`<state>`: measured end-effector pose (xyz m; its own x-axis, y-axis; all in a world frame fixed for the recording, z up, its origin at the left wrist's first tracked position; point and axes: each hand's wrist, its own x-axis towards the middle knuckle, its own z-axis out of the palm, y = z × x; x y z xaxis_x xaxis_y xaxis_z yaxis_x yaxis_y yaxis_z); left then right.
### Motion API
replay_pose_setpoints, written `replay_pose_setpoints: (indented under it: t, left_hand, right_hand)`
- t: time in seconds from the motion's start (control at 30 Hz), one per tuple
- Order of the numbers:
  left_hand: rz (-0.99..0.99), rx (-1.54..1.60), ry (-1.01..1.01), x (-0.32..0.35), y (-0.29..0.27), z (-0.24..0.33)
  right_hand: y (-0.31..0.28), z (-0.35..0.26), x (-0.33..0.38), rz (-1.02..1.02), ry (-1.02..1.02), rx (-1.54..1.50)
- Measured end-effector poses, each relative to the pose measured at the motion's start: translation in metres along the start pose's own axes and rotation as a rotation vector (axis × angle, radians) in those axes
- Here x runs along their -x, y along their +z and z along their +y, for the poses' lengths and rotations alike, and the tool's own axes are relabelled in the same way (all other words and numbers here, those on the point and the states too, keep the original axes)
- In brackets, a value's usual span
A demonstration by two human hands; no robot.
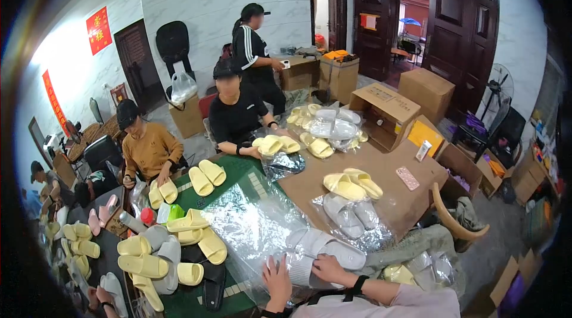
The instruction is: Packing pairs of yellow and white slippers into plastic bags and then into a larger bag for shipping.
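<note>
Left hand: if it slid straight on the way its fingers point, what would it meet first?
Probably the clear plastic bags on the green table; the left hand points up and away, though depth is unclear.

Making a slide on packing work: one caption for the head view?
Both hands, left hand and right hand, press grey slippers in a clear bag.

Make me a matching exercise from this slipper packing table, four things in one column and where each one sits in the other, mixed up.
1. pink phone
2. grey slippers
3. red-capped bottle
4. open cardboard box

A. left of the green mat
B. on the brown cardboard sheet
C. under the left hand and right hand
D. on the floor behind the table

Pairs: 1-B, 2-C, 3-A, 4-D
</note>
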<state>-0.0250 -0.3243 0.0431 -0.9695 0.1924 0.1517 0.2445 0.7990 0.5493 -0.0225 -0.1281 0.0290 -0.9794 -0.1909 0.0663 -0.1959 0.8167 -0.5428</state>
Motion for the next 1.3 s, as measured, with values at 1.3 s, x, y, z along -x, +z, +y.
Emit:
replay_pose_setpoints:
  t: [1.3]
  left_hand:
    - [-0.05, 0.787, -0.189, -0.025, -0.038, 0.021]
  right_hand:
    - [-0.032, -0.051, -0.003, -0.124, -0.238, -0.206]
